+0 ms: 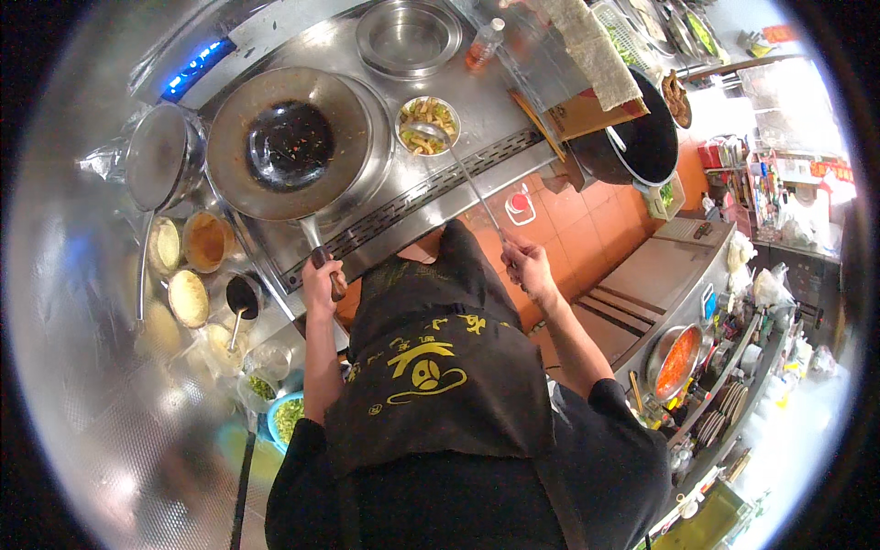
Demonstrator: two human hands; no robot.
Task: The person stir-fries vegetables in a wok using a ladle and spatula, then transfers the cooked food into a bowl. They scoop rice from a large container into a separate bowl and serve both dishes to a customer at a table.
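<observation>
My left hand [322, 280] grips the wooden handle of a large wok [227, 158], which rests on the steel stove. Its dark, shiny bottom holds only a few small scraps of food. In my right hand [526, 265] is the long handle of a metal ladle [474, 184]. The ladle's bowl lies on the food in a white bowl [456, 132], to the right of the wok. Browned pieces and green pieces [432, 113] fill that bowl.
Beyond the white bowl stand a steel basin [405, 41] and a plastic bottle [485, 45]. Several seasoning containers [188, 298] sit at left, beside a steel pot [159, 158]. A black wok [653, 130] is at right; a basin of chopped red food [677, 361] stands behind it on a counter.
</observation>
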